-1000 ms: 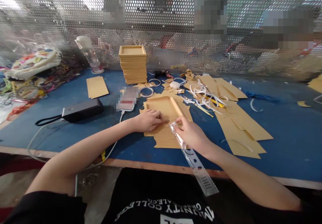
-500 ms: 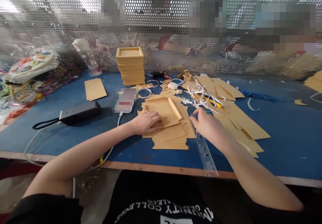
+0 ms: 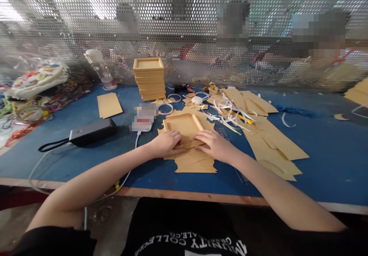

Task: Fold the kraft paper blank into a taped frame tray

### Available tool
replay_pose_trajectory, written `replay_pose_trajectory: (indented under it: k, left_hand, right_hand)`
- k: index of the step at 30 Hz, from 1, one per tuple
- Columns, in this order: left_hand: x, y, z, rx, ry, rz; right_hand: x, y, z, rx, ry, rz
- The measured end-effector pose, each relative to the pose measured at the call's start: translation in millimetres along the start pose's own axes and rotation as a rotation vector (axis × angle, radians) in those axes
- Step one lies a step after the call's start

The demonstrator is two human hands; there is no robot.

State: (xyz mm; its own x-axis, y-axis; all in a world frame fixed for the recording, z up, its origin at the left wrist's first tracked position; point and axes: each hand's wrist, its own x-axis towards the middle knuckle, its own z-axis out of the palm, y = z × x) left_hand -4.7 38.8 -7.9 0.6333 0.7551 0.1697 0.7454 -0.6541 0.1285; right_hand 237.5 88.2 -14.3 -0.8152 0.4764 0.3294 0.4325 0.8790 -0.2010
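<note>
A partly folded tan cardboard tray (image 3: 184, 125) lies in front of me, its far and right walls standing up. My left hand (image 3: 166, 144) holds its near left corner, fingers curled over the edge. At the near right corner, my right hand (image 3: 215, 144) has its fingers and thumb closed on the cardboard. The near edge is partly hidden by my fingers. Flat notched cardboard blanks (image 3: 195, 166) lie underneath. A clear plastic ruler (image 3: 242, 176) rests on the table, partly covered by my right wrist.
A stack of finished trays (image 3: 149, 81) stands at the back near a perforated metal screen (image 3: 184, 2). Cardboard sheets (image 3: 276, 144) and white paper strips (image 3: 230, 108) lie to the right. To the left are a phone (image 3: 143, 118) on a cable, a black power bank (image 3: 93, 131) and a bottle (image 3: 100, 70).
My right hand has let go of the ruler and moved left onto the tray's near right corner. The ruler now lies on the table. My left hand stays at the tray's left side.
</note>
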Motion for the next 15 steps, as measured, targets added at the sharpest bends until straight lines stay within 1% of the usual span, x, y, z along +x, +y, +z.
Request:
replay_pose_trajectory:
  k: [3, 6, 8, 12, 15]
  left_hand:
    - [-0.4, 1.4, 1.1, -0.022, -0.019, 0.035]
    - [-1.2, 3.0, 1.8, -0.007, -0.027, 0.079]
    - [-1.9, 3.5, 1.2, 0.009, -0.015, 0.13]
    - [-3.4, 4.6, -3.3, 0.059, -0.005, 0.265]
    - [-3.7, 7.0, -7.4, 0.103, -0.019, 0.296]
  right_hand:
    - [2.6, -0.7, 4.0, 0.02, 0.012, -0.026]
    - [2.1, 0.4, 1.8, 0.066, 0.026, -0.056]
    - [0.5, 0.0, -1.4, 0.116, -0.01, -0.062]
    - [-2.7, -3.9, -8.7, 0.194, -0.137, -0.051]
    - [-4.1, -5.9, -11.3, 0.223, -0.178, -0.03]
